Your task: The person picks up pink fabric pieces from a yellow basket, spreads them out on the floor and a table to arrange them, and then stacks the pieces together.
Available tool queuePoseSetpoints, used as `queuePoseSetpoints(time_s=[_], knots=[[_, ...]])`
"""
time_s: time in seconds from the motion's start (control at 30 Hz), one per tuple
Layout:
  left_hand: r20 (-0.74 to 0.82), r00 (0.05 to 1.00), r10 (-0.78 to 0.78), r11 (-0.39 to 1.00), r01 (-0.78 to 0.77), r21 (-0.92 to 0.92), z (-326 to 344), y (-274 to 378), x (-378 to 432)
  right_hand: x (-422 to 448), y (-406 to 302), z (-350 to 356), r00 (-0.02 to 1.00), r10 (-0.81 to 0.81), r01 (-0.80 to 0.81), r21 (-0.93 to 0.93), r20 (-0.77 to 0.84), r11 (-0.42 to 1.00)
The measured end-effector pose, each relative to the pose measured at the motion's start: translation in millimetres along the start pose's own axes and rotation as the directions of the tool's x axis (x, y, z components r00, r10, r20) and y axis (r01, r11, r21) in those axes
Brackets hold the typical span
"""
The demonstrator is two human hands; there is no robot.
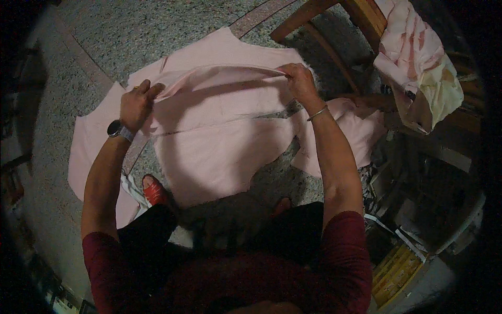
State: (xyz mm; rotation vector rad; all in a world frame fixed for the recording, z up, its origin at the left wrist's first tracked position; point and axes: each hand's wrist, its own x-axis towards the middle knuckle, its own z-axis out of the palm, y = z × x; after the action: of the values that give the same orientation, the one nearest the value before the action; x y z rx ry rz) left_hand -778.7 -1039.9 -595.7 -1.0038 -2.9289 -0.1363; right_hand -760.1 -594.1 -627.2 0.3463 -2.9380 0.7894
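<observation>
Cut pieces of pale pink fabric lie spread on the speckled floor in front of me. Between my hands stretches a pink fabric piece (pixel 231 70), its near edge lifted and casting a shadow below. My left hand (pixel 137 104), with a watch on its wrist, grips the left end of that edge. At the other end, my right hand (pixel 300 80) pinches the corner; a bangle circles that wrist. Nearer my feet lies another flat pink panel (pixel 219 157) with a curved cutout. A further pink piece (pixel 94 137) is left of my left arm.
Crumpled pink and cream cloth (pixel 415 66) hangs over a wooden chair (pixel 362 21) at upper right. More pink fabric (pixel 353 129) is bunched right of my right forearm. My foot in a red sandal (pixel 153 190) stands beside the panel. A yellow patterned item (pixel 400 274) is at lower right.
</observation>
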Motion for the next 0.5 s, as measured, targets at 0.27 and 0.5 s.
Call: queuePoseSetpoints(time_s=[0.27,0.5], knots=[[0.014,0.997,0.082,0.997,-0.082,0.004,76,15,2,-49,60,63,0.994,-0.105,0.108,-0.271,0.023,0.957],[0.258,0.958,-0.128,0.991,0.113,0.072,160,23,-60,-115,74,116,0.993,0.019,-0.009,0.084,-0.114,0.996]])
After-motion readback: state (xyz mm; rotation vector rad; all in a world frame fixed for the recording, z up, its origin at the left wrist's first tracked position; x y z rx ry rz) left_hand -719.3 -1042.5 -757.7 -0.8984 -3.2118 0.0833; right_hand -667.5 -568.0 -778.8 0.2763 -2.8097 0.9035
